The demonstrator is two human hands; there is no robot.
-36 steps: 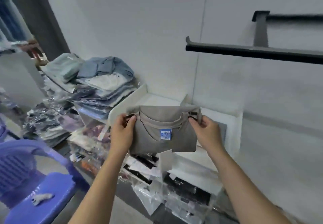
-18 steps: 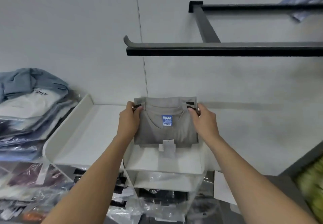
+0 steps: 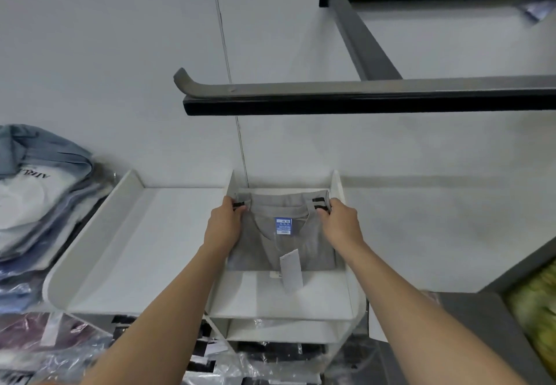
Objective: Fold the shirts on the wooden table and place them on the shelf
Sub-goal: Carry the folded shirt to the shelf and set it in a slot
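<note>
The left hand (image 3: 225,224) pinches the left shoulder of a folded grey shirt (image 3: 282,240), and the right hand (image 3: 338,222) pinches the right shoulder in the same way, fingers closed over the cloth next to short black stripes. The shirt lies flat in the right compartment of a white shelf (image 3: 282,297), its collar toward the wall, between the two white side walls. Inside the collar there is a blue label (image 3: 283,226) with white print, too small to read. A white hang tag (image 3: 291,273) lies on the lower edge of the shirt; its writing cannot be read. The left compartment holds nothing. At the far left is a pile of folded clothes (image 3: 39,195); the top white piece shows dark letters, upside down and blurred. A black rail (image 3: 361,105) is fixed on the wall above.
</note>
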